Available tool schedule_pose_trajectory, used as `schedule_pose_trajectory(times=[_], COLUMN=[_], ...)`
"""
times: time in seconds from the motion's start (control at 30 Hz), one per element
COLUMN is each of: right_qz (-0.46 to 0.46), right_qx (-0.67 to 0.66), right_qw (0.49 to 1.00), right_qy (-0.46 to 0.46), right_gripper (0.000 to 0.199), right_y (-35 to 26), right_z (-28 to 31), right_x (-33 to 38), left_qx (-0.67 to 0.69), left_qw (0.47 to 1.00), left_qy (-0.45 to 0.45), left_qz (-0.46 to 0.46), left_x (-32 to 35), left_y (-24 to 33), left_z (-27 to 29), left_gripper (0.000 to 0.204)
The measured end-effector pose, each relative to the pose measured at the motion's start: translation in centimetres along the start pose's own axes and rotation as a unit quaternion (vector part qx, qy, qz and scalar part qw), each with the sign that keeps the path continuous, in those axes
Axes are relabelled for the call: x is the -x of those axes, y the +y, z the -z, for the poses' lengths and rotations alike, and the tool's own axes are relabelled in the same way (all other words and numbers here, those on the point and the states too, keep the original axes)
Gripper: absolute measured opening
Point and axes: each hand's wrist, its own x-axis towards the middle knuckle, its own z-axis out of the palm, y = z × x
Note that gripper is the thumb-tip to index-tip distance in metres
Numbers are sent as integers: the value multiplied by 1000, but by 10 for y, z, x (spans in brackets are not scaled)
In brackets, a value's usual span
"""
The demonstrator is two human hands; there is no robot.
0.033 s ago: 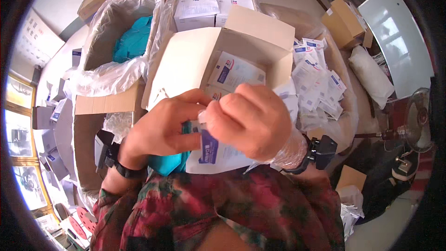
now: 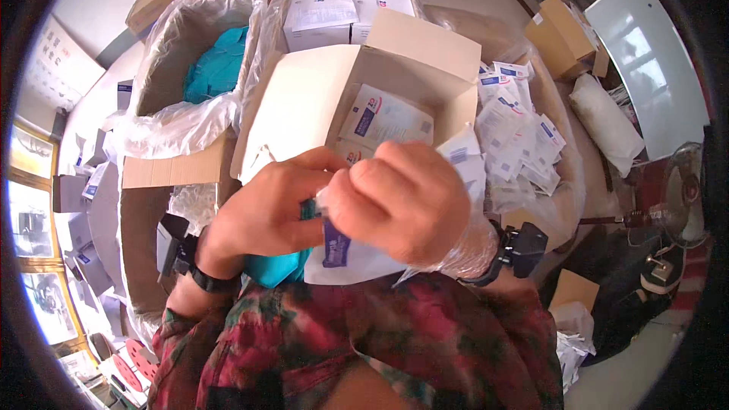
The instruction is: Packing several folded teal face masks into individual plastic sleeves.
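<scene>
My left hand is closed, its fingers on a teal folded piece that hangs below them, next to a white packet. The white packet, with a dark blue label, lies in front of my body. Curled into a fist, my right hand pinches a small whitish edge at the packet's upper end, close to my left fingertips. My knuckles hide part of the packet, so I cannot see whether its top is sealed. Just beyond both hands stands an open carton holding flat white packets.
To the right, a plastic-lined bin holds many loose white packets. A lined carton at far left contains teal pieces. White boxes stand behind the open carton. A fan is at the right edge.
My right hand has shifted slightly left and covers more of the packet's blue label. My left hand stays almost in place.
</scene>
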Motion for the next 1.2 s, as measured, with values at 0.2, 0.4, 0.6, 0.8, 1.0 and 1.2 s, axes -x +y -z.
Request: schedule_pose_trajectory(times=[0.2,0.4,0.6,0.8,1.0,1.2], right_qz=[-8,-161,-262,-294,-357,-613], right_qx=[-55,45,-34,-13,-50,6], right_qw=[998,977,958,952,932,784], right_qy=[-29,-133,-115,-78,-45,96], right_gripper=[19,56,28,16,9,10], right_y=[-15,9,16,7,15,59], right_z=[-3,41,49,66,80,110], right_x=[-2,8,49,64,92,192], left_qx=[-63,-183,-216,-183,-58,223], left_qw=[996,969,963,970,981,891], left_qy=[51,165,159,157,183,382], left_qz=[34,14,-18,-4,11,101], left_x=[-1,9,0,1,-3,8], left_y=[-3,-4,4,10,4,-19], left_z=[-16,-4,-4,-5,-2,20], left_gripper=[28,27,31,29,26,18])
